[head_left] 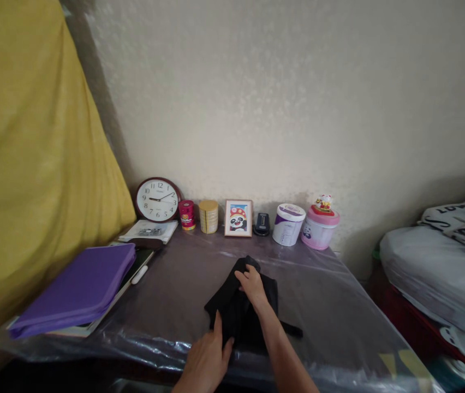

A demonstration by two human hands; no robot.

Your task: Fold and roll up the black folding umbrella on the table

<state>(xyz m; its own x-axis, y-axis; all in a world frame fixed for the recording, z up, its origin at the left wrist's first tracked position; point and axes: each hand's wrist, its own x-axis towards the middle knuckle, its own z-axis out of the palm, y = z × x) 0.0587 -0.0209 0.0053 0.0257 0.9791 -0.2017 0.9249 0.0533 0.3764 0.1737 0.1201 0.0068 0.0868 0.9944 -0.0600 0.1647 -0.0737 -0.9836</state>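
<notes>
Cloth (226,295), black and loosely bunched, lies on the desk (167,295) beneath both grips, near the front edge. The right grip (245,274) is closed on a fold at its far end, thumb and fingers drawn together around the fabric. The left grip (221,330) is nearer the front edge, thumb and forefinger parted and touching the near left part; whether any fabric is pinched between them I cannot tell. A dark strap (292,329) sticks out to the right of the right forearm, touching the desk

Well to the left of the left grip, a purple folder (77,284) rests on some books (93,326), with a white pen (139,274) just beside them on the side nearer the grip. Beyond both grips, a row stands along the wall: to the left a round clock (158,200), a red can (187,214) and a container with a yellow lid (208,216); almost straight beyond the right grip a panda picture (238,218) in a frame and a small black object (262,224); further right a white and purple tub (288,224) and a pink tub (320,229) topped by a cat figurine (323,203). Far left of the left grip hangs a yellow curtain (44,164)
</notes>
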